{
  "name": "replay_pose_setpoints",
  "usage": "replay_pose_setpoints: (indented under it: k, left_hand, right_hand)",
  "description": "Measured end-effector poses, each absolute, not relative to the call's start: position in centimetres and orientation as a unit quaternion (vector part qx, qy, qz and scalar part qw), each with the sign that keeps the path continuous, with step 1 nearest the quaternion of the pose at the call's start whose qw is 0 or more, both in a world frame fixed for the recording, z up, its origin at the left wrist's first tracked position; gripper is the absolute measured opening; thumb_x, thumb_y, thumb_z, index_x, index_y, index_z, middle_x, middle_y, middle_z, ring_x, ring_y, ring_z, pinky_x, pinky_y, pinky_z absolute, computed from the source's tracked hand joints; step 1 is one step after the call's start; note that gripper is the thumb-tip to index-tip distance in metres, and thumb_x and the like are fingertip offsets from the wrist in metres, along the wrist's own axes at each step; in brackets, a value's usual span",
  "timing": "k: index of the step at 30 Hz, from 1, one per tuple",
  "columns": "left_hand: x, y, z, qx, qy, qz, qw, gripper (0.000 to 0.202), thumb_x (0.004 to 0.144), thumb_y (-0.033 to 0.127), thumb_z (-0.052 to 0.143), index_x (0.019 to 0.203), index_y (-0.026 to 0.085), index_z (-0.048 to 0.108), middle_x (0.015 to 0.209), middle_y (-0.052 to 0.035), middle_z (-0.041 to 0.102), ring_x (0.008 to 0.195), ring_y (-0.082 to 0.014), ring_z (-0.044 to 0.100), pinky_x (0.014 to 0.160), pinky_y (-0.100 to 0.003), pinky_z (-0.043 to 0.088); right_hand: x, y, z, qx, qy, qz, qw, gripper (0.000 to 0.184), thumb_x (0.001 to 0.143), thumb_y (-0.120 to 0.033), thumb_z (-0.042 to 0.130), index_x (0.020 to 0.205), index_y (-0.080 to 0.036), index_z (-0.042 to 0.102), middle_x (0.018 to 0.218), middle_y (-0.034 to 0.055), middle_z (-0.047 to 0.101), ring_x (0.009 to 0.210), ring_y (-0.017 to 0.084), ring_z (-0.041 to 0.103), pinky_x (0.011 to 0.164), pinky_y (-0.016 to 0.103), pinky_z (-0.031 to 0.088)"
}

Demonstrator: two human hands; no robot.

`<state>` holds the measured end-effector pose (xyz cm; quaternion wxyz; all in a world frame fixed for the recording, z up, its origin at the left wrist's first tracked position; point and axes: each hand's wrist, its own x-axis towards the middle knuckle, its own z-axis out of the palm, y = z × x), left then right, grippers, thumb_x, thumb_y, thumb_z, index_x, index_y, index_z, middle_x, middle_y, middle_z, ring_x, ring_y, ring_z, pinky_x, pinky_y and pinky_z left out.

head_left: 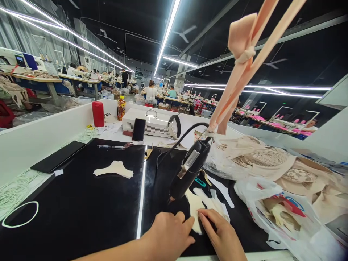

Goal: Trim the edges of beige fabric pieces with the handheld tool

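Note:
My right hand [221,233] has thumb and forefinger pinched at the edge of a cream fabric piece [194,204] on the black tabletop [108,210]. Beside it on the left, my left hand [171,232] is closed, its fingers curled at the fabric's lower left edge. Whatever those fingers may hold is hidden. Just above my hands, a black corded tool [190,166] with a small metal tip hangs tilted from knotted peach straps [235,78]. White fabric pieces [212,201] and a teal clip-like thing [200,182] lie right of the tool. Another stack of cream pieces [114,169] lies farther left.
A plastic bag [261,210] with scraps and a pile of beige bras [272,159] crowd the right. Behind stand a white metal box [159,125], a phone [139,129], a bottle [121,108] and a red container [98,114]. Pale green cord [16,192] lies left.

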<state>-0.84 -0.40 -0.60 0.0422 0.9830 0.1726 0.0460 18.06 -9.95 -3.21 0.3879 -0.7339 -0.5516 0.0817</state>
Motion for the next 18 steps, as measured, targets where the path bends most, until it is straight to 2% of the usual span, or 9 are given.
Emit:
replay_pose_setpoints:
  k: [4, 8, 10, 13, 16, 18]
  left_hand:
    - [-0.9, -0.4, 0.1, 0.983, 0.175, 0.032, 0.052, 0.037, 0.103, 0.05, 0.056, 0.125, 0.02, 0.06, 0.092, -0.0077, 0.071, 0.07, -0.0243, 0.073, 0.052, -0.026, 0.045]
    - [-1.2, -0.2, 0.3, 0.983, 0.163, 0.049, 0.07, 0.036, 0.103, 0.048, 0.056, 0.125, 0.02, 0.059, 0.095, -0.0078, 0.071, 0.07, -0.0246, 0.074, 0.053, -0.027, 0.049]
    - [-1.3, -0.2, 0.2, 0.983, 0.159, 0.053, 0.071, 0.036, 0.103, 0.047, 0.056, 0.127, 0.02, 0.059, 0.095, -0.0079, 0.071, 0.069, -0.0246, 0.074, 0.053, -0.027, 0.05]
    - [-1.3, -0.1, 0.1, 0.985, 0.148, 0.057, 0.069, 0.037, 0.104, 0.044, 0.055, 0.13, 0.018, 0.059, 0.093, -0.0081, 0.071, 0.069, -0.0255, 0.074, 0.054, -0.029, 0.053]
    - [-1.3, -0.1, 0.2, 0.984, 0.15, 0.049, 0.078, 0.039, 0.104, 0.045, 0.054, 0.132, 0.018, 0.059, 0.095, -0.0084, 0.071, 0.07, -0.0257, 0.074, 0.056, -0.031, 0.056]
    - [-1.4, -0.1, 0.3, 0.984, 0.154, 0.045, 0.081, 0.04, 0.105, 0.046, 0.053, 0.132, 0.019, 0.059, 0.097, -0.0088, 0.071, 0.07, -0.0256, 0.074, 0.057, -0.031, 0.056]
  right_hand:
    - [18.5, -9.6, -2.4, -0.743, -0.504, 0.104, 0.428, 0.034, 0.09, -0.056, 0.062, 0.089, -0.025, 0.075, 0.089, 0.0057, 0.076, 0.082, 0.024, 0.073, 0.073, 0.031, 0.056]
    - [18.9, -8.5, -1.5, -0.745, -0.448, 0.155, 0.469, 0.041, 0.089, -0.061, 0.063, 0.095, -0.022, 0.074, 0.059, -0.0014, 0.066, 0.046, 0.017, 0.06, 0.047, 0.027, 0.047]
    - [19.0, -7.6, -0.9, -0.735, -0.421, 0.179, 0.501, 0.046, 0.088, -0.064, 0.063, 0.097, -0.02, 0.072, 0.056, -0.0022, 0.065, 0.04, 0.016, 0.056, 0.044, 0.027, 0.046]
    - [19.1, -6.2, 0.1, -0.706, -0.381, 0.193, 0.565, 0.05, 0.084, -0.068, 0.067, 0.096, -0.019, 0.069, 0.066, 0.0016, 0.072, 0.047, 0.018, 0.064, 0.051, 0.03, 0.056]
    - [19.3, -5.0, 1.0, -0.671, -0.35, 0.185, 0.627, 0.048, 0.079, -0.065, 0.074, 0.092, -0.019, 0.069, 0.082, 0.0047, 0.075, 0.072, 0.024, 0.076, 0.062, 0.032, 0.062]
    - [19.6, -4.1, 1.6, -0.647, -0.336, 0.168, 0.664, 0.046, 0.078, -0.062, 0.077, 0.09, -0.019, 0.069, 0.087, 0.0051, 0.075, 0.087, 0.027, 0.077, 0.07, 0.033, 0.064]
